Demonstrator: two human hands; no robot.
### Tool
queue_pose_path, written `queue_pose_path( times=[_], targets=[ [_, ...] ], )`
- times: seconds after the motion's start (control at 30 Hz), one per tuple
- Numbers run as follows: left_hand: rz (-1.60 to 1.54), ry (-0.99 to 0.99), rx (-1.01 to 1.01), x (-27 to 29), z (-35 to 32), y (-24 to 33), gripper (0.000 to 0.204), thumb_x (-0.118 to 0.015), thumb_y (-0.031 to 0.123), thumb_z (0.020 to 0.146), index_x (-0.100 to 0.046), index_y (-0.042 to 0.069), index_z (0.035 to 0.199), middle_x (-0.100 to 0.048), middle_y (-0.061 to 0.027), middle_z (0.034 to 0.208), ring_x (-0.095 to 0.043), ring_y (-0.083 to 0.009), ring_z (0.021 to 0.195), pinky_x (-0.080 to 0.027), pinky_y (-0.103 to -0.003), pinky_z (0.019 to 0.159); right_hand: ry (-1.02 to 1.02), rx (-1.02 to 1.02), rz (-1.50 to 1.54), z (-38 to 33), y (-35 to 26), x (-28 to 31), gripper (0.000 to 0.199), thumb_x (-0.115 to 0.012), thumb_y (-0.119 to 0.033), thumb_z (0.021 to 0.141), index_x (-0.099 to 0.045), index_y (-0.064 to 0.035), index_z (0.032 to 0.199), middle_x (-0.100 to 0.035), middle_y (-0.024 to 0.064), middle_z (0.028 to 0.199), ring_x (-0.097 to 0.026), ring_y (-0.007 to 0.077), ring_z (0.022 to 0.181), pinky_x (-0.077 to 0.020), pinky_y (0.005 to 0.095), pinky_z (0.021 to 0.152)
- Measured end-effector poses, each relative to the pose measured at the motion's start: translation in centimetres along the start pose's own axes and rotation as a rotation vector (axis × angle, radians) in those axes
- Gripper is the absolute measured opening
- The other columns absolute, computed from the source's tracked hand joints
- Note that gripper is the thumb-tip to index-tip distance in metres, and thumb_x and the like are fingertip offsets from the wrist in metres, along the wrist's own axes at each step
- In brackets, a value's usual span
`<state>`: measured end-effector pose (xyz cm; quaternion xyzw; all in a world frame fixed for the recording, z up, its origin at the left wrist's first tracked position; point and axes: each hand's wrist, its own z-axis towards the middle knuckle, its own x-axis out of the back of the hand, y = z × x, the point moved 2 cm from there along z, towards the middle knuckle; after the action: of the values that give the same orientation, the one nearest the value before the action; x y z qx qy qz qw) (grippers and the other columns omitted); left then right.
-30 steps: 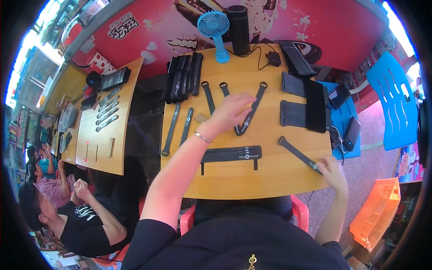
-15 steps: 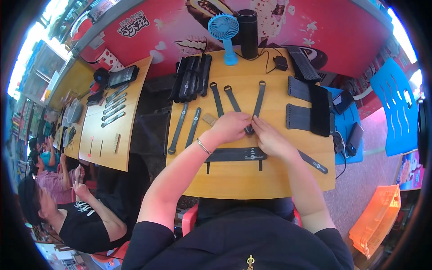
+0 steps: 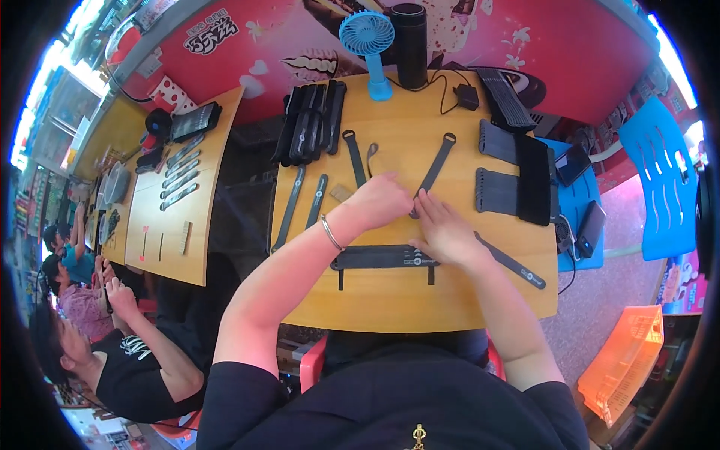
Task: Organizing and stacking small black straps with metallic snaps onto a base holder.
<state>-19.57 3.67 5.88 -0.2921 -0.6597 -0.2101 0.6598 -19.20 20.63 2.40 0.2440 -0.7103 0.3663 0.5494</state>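
My left hand [image 3: 379,202] is closed above the middle of the table, its fingers bunched around a dark strap [image 3: 371,152] whose loose end curves up past the knuckles. Stretched fingers of my right hand [image 3: 448,229] lie close beside it, fingertips on the lower end of a slanting black strap with a ring end [image 3: 436,163]. Another ring-ended strap [image 3: 353,156] lies beyond my left hand. Below both hands a wide black band [image 3: 379,257] lies crosswise. One strap with a pale print [image 3: 514,262] extends from beneath my right wrist.
Two straps [image 3: 290,214] and a small tan block [image 3: 340,193] lie left. Bundled black straps [image 3: 309,124], a blue fan [image 3: 367,45], a dark bottle [image 3: 410,49] and an adapter [image 3: 466,96] stand farther back. Grey-black bands [image 3: 499,191] lie right. A co-worker [image 3: 142,360] sits left.
My left hand has shifted slightly left, away from my right fingertips, and the strap in it has lifted and bent. My right hand has barely moved. The view has shifted slightly.
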Motion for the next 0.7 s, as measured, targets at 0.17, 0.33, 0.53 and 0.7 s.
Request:
queue_pose_path(
  times=[0.17, 0.33, 0.53, 0.7],
  targets=[
    [0.143, -0.224, -0.017, 3.8, 0.3, 1.7, 0.004, -0.063, 0.010, 0.066, -0.064, 0.012, 0.063, -0.062, -0.0051, 0.066, -0.063, -0.0218, 0.067, -0.048, -0.035, 0.080, -0.107, -0.038, 0.026, 0.6, -0.5, 0.6, 0.081, -0.057, -0.043, 0.088, -0.024, 0.0051, 0.144, -0.019, 0.0209, 0.153, -0.019, 0.0284, 0.143, -0.0221, 0.0403, 0.114],
    [0.164, -0.120, 0.035, 12.3, -1.9, 1.8, 0.001, -0.064, 0.011, 0.064, -0.065, 0.011, 0.065, -0.060, -0.0038, 0.065, -0.062, -0.0216, 0.070, -0.047, -0.030, 0.073, -0.126, -0.079, -0.016, -0.1, -0.5, 1.0, 0.079, -0.054, -0.043, 0.091, -0.022, 0.0050, 0.145, -0.016, 0.0203, 0.154, -0.017, 0.0281, 0.143, -0.0207, 0.0393, 0.115],
    [0.101, 0.290, -0.089, 12.8, -1.5, 0.2, 0.026, -0.062, 0.009, 0.068, -0.068, 0.009, 0.094, -0.062, -0.0033, 0.087, -0.060, -0.0195, 0.094, -0.050, -0.032, 0.085, -0.230, -0.112, 0.042, -0.6, -0.3, 3.8, 0.076, -0.056, -0.038, 0.090, -0.025, 0.0064, 0.143, -0.018, 0.0211, 0.153, -0.020, 0.0291, 0.142, -0.0227, 0.0368, 0.115],
    [0.006, 0.304, 0.002, 4.5, 0.0, -1.3, 0.034, -0.059, 0.006, 0.076, -0.066, 0.013, 0.108, -0.060, -0.0083, 0.115, -0.054, -0.0235, 0.116, -0.049, -0.033, 0.092, -0.034, 0.017, 0.081, -0.9, 2.3, 2.9, 0.067, -0.060, -0.030, 0.088, -0.036, 0.0079, 0.137, -0.032, 0.0227, 0.147, -0.031, 0.0315, 0.137, -0.0272, 0.0357, 0.113]
  ],
)
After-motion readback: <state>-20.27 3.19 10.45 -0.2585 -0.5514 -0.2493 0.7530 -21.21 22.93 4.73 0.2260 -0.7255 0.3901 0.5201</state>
